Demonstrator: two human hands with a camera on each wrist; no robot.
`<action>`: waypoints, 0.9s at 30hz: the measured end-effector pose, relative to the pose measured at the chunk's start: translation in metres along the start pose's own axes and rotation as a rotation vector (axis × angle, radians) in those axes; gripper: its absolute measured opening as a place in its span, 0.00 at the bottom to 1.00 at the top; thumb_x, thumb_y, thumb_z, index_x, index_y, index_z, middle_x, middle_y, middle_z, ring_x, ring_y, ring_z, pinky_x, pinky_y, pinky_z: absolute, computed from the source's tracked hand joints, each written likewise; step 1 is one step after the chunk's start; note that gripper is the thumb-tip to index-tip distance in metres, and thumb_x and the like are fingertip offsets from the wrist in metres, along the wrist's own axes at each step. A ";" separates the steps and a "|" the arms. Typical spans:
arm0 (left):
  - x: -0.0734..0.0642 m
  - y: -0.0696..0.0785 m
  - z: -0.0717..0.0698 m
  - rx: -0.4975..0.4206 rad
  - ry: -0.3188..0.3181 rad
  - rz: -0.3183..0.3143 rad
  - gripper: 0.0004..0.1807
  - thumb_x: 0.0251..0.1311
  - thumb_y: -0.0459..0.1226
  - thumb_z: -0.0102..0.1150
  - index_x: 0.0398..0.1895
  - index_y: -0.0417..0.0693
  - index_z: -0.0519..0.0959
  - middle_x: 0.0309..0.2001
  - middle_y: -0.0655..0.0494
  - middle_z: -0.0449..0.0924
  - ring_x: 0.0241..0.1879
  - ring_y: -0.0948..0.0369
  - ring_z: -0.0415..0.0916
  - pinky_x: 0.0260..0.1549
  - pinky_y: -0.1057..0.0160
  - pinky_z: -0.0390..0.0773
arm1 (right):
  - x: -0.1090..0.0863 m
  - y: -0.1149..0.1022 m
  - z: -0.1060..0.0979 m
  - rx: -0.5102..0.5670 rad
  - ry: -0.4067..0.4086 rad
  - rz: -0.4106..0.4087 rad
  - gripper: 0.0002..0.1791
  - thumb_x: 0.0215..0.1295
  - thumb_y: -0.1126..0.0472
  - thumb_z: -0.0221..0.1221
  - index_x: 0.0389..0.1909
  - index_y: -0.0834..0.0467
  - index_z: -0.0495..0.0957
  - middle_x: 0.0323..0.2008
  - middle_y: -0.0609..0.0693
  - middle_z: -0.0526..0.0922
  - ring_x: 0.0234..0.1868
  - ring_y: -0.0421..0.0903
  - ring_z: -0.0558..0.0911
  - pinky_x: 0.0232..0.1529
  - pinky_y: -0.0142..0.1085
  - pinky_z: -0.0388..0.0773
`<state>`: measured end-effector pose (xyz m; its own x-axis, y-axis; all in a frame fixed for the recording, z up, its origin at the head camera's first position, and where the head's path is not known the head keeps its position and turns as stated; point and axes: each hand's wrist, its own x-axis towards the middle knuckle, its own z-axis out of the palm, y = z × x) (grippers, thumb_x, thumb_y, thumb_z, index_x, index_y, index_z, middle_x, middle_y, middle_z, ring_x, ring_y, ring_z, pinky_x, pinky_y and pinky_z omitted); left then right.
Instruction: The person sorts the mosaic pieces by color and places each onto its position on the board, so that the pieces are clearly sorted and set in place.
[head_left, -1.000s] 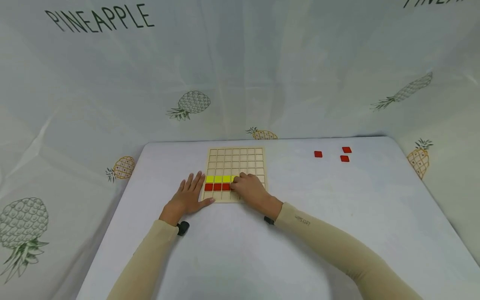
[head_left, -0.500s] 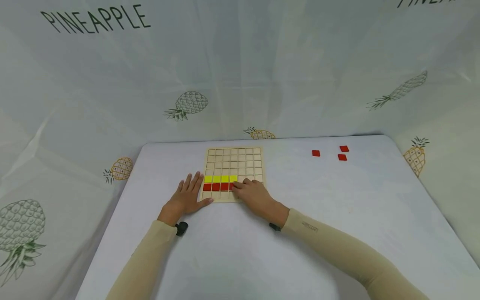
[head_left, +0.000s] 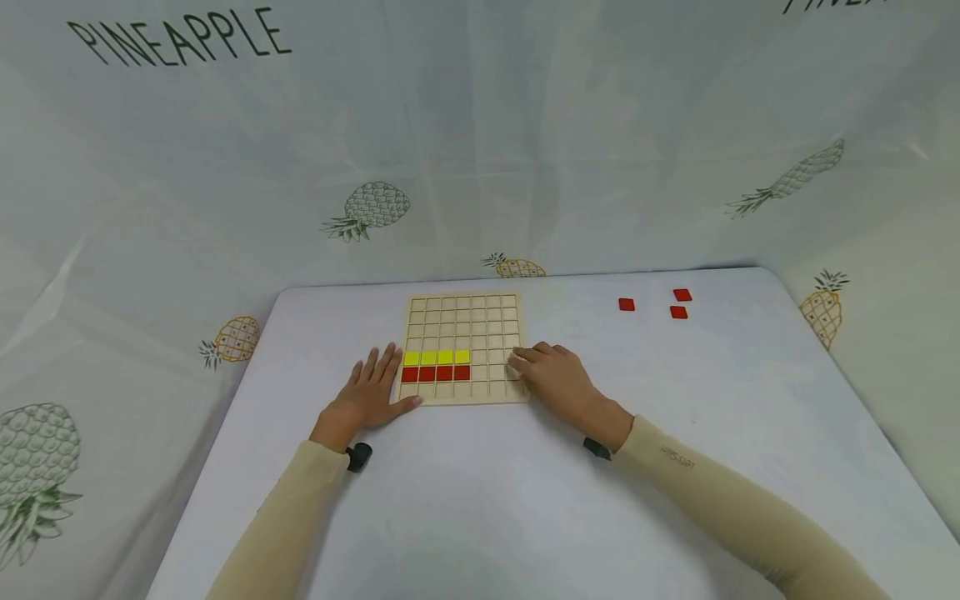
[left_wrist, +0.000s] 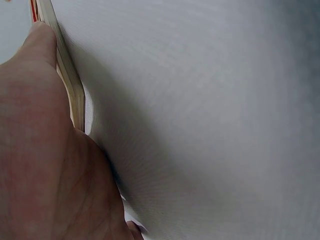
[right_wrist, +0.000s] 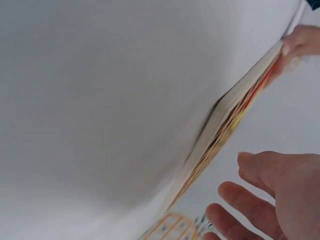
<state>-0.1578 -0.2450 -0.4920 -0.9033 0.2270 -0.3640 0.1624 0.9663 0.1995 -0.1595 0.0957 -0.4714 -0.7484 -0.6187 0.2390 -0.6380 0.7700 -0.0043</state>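
Note:
A square wooden grid board (head_left: 464,315) lies on the table in the head view. Several yellow square tiles (head_left: 437,357) fill part of one row, and several red square tiles (head_left: 435,374) sit in the row nearer me. My left hand (head_left: 365,402) lies flat with spread fingers along the board's left edge, its thumb (left_wrist: 42,42) at the near left corner. Over the board's right edge hovers my right hand (head_left: 561,382), its fingers loosely bent. In the right wrist view nothing shows between its thumb and fingers (right_wrist: 247,205).
Three loose red tiles (head_left: 626,305) lie at the back right of the white table (head_left: 480,500). Behind the table hangs a pale cloth (head_left: 600,183) printed with pineapples. Each wrist wears a small black camera (head_left: 359,457).
My right hand has moved right, off the red row to the board's right edge, uncovering the last red tile in its cell. The left hand stays put; the head view shifts slightly.

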 end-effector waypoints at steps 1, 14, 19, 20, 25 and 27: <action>0.002 -0.002 0.002 -0.002 0.006 0.004 0.58 0.72 0.62 0.55 0.86 0.36 0.38 0.86 0.39 0.31 0.84 0.37 0.28 0.81 0.36 0.34 | -0.002 0.005 -0.001 -0.001 0.006 0.014 0.20 0.65 0.63 0.73 0.58 0.55 0.87 0.60 0.51 0.87 0.55 0.51 0.86 0.53 0.46 0.85; 0.005 -0.005 0.005 -0.007 -0.007 0.003 0.59 0.72 0.63 0.54 0.86 0.38 0.37 0.87 0.40 0.29 0.84 0.38 0.25 0.81 0.37 0.33 | -0.028 0.075 -0.009 -0.007 -0.011 0.156 0.25 0.64 0.61 0.75 0.62 0.59 0.85 0.63 0.58 0.85 0.59 0.58 0.84 0.57 0.54 0.84; 0.001 0.001 -0.001 -0.016 -0.019 -0.002 0.57 0.73 0.61 0.55 0.86 0.36 0.38 0.86 0.38 0.31 0.84 0.37 0.28 0.81 0.37 0.35 | -0.038 0.101 -0.013 -0.015 -0.021 0.167 0.25 0.65 0.62 0.74 0.62 0.60 0.85 0.63 0.61 0.84 0.61 0.61 0.83 0.58 0.57 0.83; 0.001 0.001 -0.002 -0.016 -0.021 -0.004 0.57 0.74 0.62 0.55 0.86 0.37 0.38 0.86 0.39 0.31 0.84 0.38 0.28 0.81 0.37 0.35 | -0.040 0.106 -0.013 -0.019 -0.025 0.167 0.25 0.65 0.62 0.74 0.62 0.60 0.85 0.63 0.61 0.84 0.61 0.61 0.83 0.58 0.58 0.83; 0.000 0.001 -0.002 -0.009 -0.020 -0.003 0.57 0.73 0.62 0.54 0.86 0.37 0.37 0.86 0.39 0.31 0.84 0.38 0.27 0.81 0.37 0.35 | -0.047 0.128 -0.013 -0.034 -0.036 0.170 0.25 0.64 0.63 0.74 0.62 0.61 0.84 0.64 0.63 0.83 0.63 0.63 0.82 0.59 0.60 0.81; 0.000 0.000 -0.002 -0.006 -0.020 -0.001 0.57 0.73 0.62 0.54 0.86 0.37 0.37 0.86 0.39 0.31 0.84 0.38 0.27 0.81 0.37 0.35 | -0.048 0.135 -0.012 -0.035 -0.034 0.168 0.25 0.64 0.63 0.74 0.62 0.62 0.84 0.64 0.64 0.83 0.62 0.64 0.82 0.58 0.60 0.82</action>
<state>-0.1583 -0.2456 -0.4904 -0.8952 0.2289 -0.3824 0.1596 0.9658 0.2045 -0.2077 0.2311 -0.4715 -0.8500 -0.4853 0.2050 -0.4971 0.8677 -0.0072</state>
